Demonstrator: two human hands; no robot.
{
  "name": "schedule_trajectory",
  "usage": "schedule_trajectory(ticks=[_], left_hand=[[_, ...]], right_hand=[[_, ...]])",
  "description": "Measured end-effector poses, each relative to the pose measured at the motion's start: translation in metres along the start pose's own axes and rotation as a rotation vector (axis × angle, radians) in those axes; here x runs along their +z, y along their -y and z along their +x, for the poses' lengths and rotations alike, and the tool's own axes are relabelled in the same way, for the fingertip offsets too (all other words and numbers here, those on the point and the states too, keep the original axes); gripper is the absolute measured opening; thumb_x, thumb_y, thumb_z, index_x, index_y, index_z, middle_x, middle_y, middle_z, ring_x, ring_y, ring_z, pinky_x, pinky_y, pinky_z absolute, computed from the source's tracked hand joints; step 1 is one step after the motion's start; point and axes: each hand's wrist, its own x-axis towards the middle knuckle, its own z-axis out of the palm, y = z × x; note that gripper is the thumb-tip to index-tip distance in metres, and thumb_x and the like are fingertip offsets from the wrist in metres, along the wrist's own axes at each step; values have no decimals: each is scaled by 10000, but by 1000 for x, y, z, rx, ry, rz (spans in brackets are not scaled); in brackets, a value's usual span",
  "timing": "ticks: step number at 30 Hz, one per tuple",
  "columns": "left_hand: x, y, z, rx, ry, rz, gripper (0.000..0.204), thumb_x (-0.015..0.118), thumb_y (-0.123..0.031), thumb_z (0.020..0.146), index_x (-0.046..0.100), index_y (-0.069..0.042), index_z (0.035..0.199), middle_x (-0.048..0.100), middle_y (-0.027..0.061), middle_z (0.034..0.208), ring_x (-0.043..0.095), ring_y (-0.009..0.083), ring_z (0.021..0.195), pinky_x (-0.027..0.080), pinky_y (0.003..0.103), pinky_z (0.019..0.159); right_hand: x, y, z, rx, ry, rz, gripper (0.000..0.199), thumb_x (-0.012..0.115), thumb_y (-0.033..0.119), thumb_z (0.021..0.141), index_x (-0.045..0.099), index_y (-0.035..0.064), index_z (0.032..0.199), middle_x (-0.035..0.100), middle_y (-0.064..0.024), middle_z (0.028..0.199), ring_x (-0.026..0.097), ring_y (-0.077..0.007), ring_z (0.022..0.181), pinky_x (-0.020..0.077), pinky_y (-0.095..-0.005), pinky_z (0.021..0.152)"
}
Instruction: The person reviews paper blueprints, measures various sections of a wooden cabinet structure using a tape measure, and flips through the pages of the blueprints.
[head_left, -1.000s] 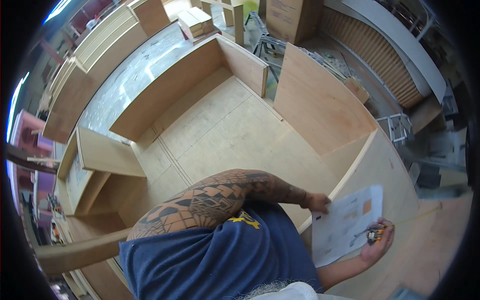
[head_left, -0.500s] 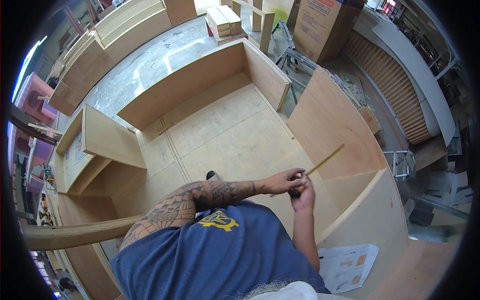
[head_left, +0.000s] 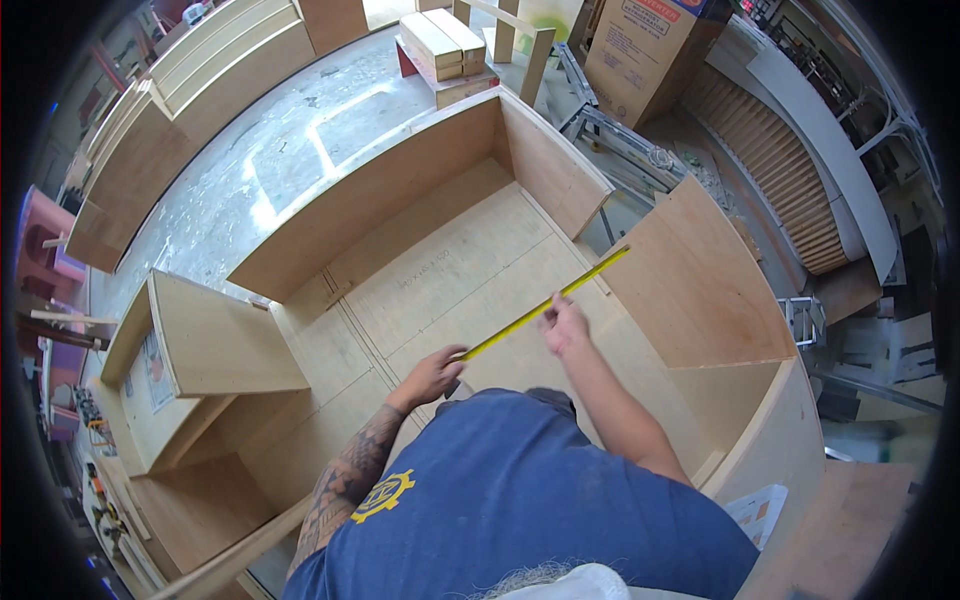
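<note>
A tape measure's yellow blade [head_left: 510, 329] stretches at a slant above the plywood cabinet bottom [head_left: 440, 290]. Its near end is in my left hand [head_left: 432, 376], whose fingers are closed around it; the case is mostly hidden by the hand. My right hand [head_left: 566, 328] is just under the middle of the blade, with loosely bent, parted fingers and a fingertip at the blade's edge. The blade's far end reaches the upright plywood side panel [head_left: 700, 280] on the right.
Curved plywood walls [head_left: 380, 200] rim the far side. A box-like plywood compartment [head_left: 225, 335] stands at left, and a wooden bar [head_left: 245, 550] crosses near my left arm. Beyond are stacked wood blocks [head_left: 440, 50], a metal ladder [head_left: 620, 135] and a tall cardboard box [head_left: 645, 60].
My hands were together at the right; now they are apart, the left moved left. Much more yellow blade stretches out. My body leans further forward over the cabinet.
</note>
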Motion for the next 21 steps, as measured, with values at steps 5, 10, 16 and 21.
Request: schedule_trajectory(ticks=[5, 10, 16, 21], left_hand=[[-107, 130, -95, -180, -56, 99, 324, 568, -194, 961, 670, -19, 1213, 729, 169, 1081, 684, 287, 1023, 528, 376, 927], [-174, 181, -131, -445, -150, 20, 306, 567, -197, 922, 700, 0, 1115, 693, 92, 874, 646, 184, 876, 523, 333, 830], [-237, 188, -2, -452, -234, 29, 280, 568, -257, 977, 719, -24, 1013, 659, 91, 749, 609, 173, 710, 502, 342, 683], [-307, 182, 149, -413, -303, 171, 374, 582, -375, 983, 727, -33, 1025, 706, 182, 835, 694, 332, 795, 529, 423, 738]], right_hand=[[24, 90, 89, -288, -158, 230, 132, 670, 202, 1003, 586, 128, 1073, 630, -35, 945, 613, -155, 757, 547, -329, 663], [67, 120, 138, -295, -249, 58, 172, 635, 287, 1032, 616, 131, 1103, 638, -53, 943, 628, -167, 784, 571, -344, 680], [156, 9, 227, 59, 12, -301, 356, 681, 436, 979, 638, 156, 1195, 629, -55, 904, 592, -186, 730, 542, -388, 677], [232, -105, 297, 237, 12, -688, 313, 658, 395, 980, 665, 116, 1122, 586, -39, 778, 561, -154, 609, 490, -317, 538]])
